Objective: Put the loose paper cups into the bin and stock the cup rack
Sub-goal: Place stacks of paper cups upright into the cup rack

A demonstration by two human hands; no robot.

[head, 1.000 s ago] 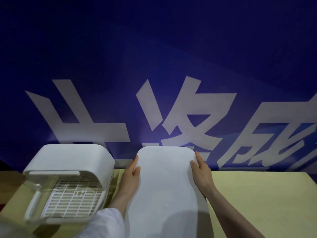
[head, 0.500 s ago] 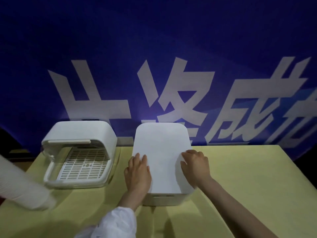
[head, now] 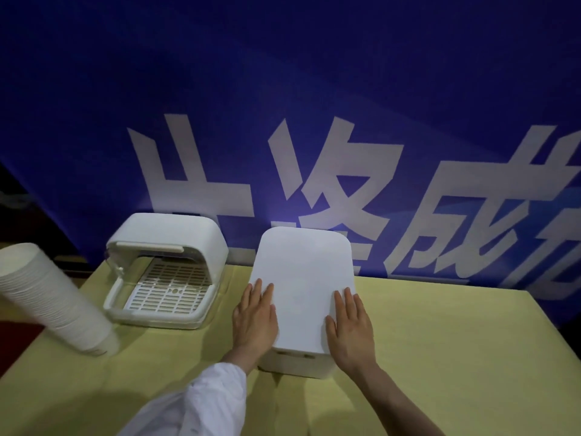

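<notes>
Both hands lie flat, fingers stretched out and together, pressing on the smooth white lid of the rectangular white plastic bin [head: 303, 278]; neither grip closes around anything. The left hand [head: 255, 316] rests palm down along the lid's left edge, its fingertips on top and its heel hanging over the side. The right hand [head: 350, 324] mirrors it at the near right corner, palm down on the lid. A loose white sleeve [head: 201, 401] covers the left forearm; the right forearm is bare.

The bin stands upright on the pale yellow-green desk [head: 456, 357], lid on, with two small slots just visible on its front face below the lid. To the left of the left hand, near but not touching, sits the white plastic cup rack [head: 166, 272], a hooded box with a slotted drain grid for a floor and its clear front flap swung open; I see no cups in it. Further left, well apart from both hands, a tall nested stack of white paper cups [head: 53, 300] lies tilted across the desk's left edge, its narrow end resting on the desk.

Behind the desk hangs a dark blue banner [head: 283, 89] with large white Chinese characters; the one at right reads "成", the others are cut off or partly hidden.
</notes>
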